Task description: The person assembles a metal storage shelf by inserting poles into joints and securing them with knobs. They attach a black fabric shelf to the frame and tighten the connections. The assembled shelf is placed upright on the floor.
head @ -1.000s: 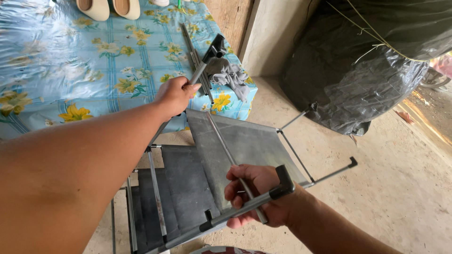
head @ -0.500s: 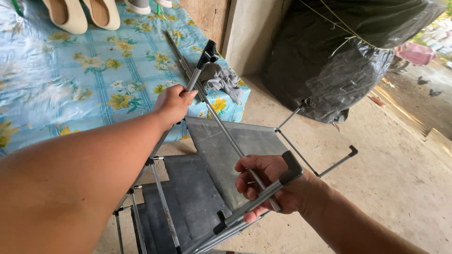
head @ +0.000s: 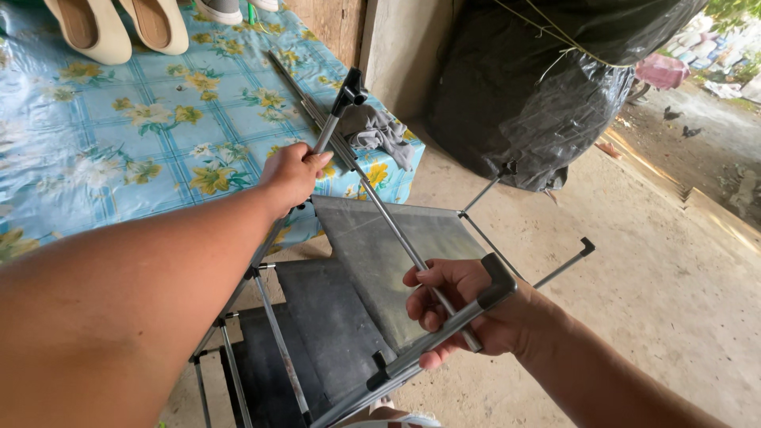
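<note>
While the left hand (head: 292, 176) grips an upright pole (head: 329, 127), steadying the grey fabric rack (head: 349, 301), the right hand (head: 468, 311) clasps a loose rod (head: 380, 210).

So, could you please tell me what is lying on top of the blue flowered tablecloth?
On the blue flowered tablecloth lie a pair of beige slippers, long metal rods and a crumpled grey cloth. The left hand and forearm cover part of it.
</note>
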